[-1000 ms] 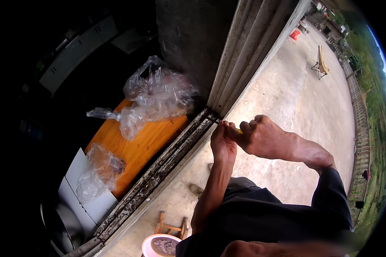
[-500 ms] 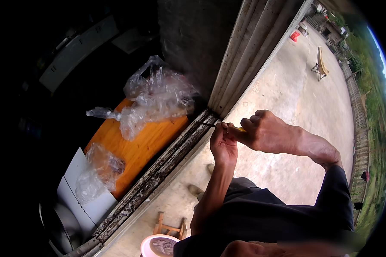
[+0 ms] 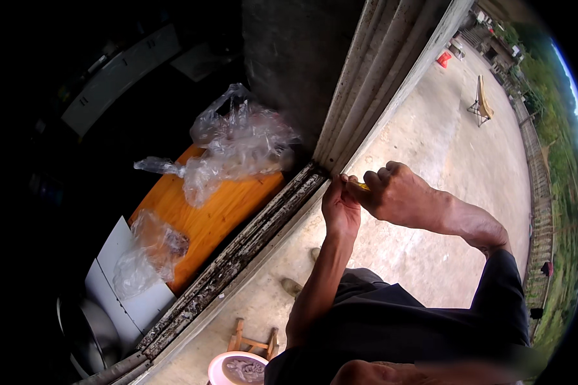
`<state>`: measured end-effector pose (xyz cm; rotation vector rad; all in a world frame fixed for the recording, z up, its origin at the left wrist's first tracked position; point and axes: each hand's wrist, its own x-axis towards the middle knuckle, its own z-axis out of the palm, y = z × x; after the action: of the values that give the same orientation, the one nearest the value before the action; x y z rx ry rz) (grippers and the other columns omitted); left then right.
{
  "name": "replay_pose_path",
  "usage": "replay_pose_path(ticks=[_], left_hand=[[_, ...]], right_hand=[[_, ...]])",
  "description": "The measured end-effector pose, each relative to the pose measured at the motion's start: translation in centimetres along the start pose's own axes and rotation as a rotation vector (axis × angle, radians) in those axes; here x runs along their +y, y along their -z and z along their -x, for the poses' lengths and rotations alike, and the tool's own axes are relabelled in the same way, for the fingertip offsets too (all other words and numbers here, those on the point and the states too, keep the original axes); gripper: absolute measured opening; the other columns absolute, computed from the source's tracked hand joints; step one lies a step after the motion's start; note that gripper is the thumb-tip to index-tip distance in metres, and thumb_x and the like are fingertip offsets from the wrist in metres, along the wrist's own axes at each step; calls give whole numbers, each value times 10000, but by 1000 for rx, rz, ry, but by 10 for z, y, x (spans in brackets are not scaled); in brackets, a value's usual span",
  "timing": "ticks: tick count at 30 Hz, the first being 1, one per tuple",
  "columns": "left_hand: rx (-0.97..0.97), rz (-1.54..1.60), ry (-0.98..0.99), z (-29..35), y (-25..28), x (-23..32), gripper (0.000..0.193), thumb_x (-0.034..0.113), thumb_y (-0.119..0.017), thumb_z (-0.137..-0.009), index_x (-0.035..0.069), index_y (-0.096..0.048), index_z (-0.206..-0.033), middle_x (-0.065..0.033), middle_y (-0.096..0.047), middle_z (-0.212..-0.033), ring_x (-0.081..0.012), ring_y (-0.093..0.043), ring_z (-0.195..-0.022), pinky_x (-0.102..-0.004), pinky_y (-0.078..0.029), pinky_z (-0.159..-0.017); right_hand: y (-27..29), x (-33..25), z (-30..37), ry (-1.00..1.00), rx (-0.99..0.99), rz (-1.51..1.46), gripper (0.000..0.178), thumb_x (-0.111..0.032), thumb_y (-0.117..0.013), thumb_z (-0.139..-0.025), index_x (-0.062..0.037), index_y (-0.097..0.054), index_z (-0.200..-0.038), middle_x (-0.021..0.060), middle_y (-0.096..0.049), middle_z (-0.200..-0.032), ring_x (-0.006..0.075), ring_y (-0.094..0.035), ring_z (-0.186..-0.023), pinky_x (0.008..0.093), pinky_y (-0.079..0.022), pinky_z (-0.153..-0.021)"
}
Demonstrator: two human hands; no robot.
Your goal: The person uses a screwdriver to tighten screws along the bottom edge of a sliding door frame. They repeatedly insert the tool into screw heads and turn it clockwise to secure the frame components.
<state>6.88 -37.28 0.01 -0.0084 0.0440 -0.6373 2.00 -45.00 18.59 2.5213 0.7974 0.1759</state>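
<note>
By the frame [image 3: 237, 263], right fist [image 3: 397, 196] around yellow handle [image 3: 363, 187]

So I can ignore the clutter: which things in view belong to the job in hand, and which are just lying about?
Seemingly in the job:
right hand, gripping a yellow-handled tool
left hand, fingertips close by the tool
grimy frame track, beside the hands

Apparently just lying about:
clear plastic bags
pink basin
wooden stool
tan chair

From the wearer's head, one fisheye view faces steeply down — hands [image 3: 401, 200] close below, just right of the window frame [image 3: 237, 256]; a dim room [image 3: 286, 64] spreads left of that frame, a bright yard [image 3: 453, 154] reaches farther off to its right.
</note>
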Motion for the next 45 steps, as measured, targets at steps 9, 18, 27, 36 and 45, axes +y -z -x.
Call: replay_pose_path(ticks=[9,18,27,36,45], left_hand=[[-5,-88,-6,31,0,3,237,289,-551,-1076,78,-618,-991,-51,-654,-969,-102,-618,-874,-266,-516,-754],[-13,-49,74,-6,12,-26,228,253,-571,-1068,62,-634,-962,-60,-667,-948,-117,-637,-840,-265,-536,-752],[60,-118,187,15,17,-21,209,204,-566,-1063,50,-618,-930,-57,-635,-892,-129,-618,-843,-257,-532,-775],[118,-356,192,20,5,-17,295,275,-511,-1082,58,-623,-916,-67,-667,-814,-175,-652,-606,-323,-556,-485],[180,-533,152,16,21,-12,297,287,-536,-1068,68,-621,-887,-46,-646,-786,-160,-625,-578,-316,-509,-423]], right_hand=[[11,-6,17,39,50,-120,405,-150,-706,-783,-36,-709,-1171,-2,-481,-631,124,-558,-543,293,-424,-493],[-17,-6,32,-83,-38,9,386,-139,-707,-806,-8,-671,-1168,-5,-513,-657,122,-580,-557,285,-443,-509],[-19,-32,47,-138,18,-19,451,-104,-688,-766,52,-652,-1187,-16,-426,-622,95,-462,-500,276,-365,-470],[-36,-44,67,-346,80,-262,607,-143,-705,-803,-4,-587,-1382,8,-476,-647,126,-529,-489,307,-401,-435],[-70,-70,72,-410,186,-312,669,-142,-712,-793,-30,-571,-1437,10,-450,-665,124,-493,-501,307,-386,-439]])
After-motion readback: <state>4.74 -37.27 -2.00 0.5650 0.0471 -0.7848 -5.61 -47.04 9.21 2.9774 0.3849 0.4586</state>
